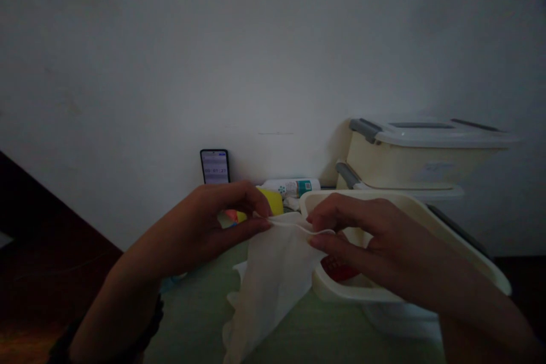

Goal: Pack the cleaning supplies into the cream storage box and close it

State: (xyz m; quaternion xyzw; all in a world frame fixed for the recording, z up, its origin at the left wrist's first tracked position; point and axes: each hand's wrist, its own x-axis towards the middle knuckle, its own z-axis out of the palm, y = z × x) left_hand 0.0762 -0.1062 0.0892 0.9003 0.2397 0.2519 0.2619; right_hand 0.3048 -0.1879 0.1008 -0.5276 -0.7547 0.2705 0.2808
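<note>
A thin white cloth (pixel 279 273) hangs between my two hands, its left edge wavy and its lower end out of the picture. At its top edge, my left hand (pixel 230 210) pinches the left part between thumb and fingers. My right hand (pixel 362 227) grips the right part of the same edge, thumb below and fingers above. Between the hands the edge sags a little and shows a fold. Behind my right hand stands an open cream bin (pixel 341 293), with something red (pixel 336 268) inside it.
A phone (pixel 215 166) showing a timer leans against the wall. A white bottle (pixel 298 186) lies near a yellow object (pixel 272 200). Stacked cream boxes (pixel 409 168) with grey latches stand at the right back. Beneath is a pale green tabletop (pixel 191 324).
</note>
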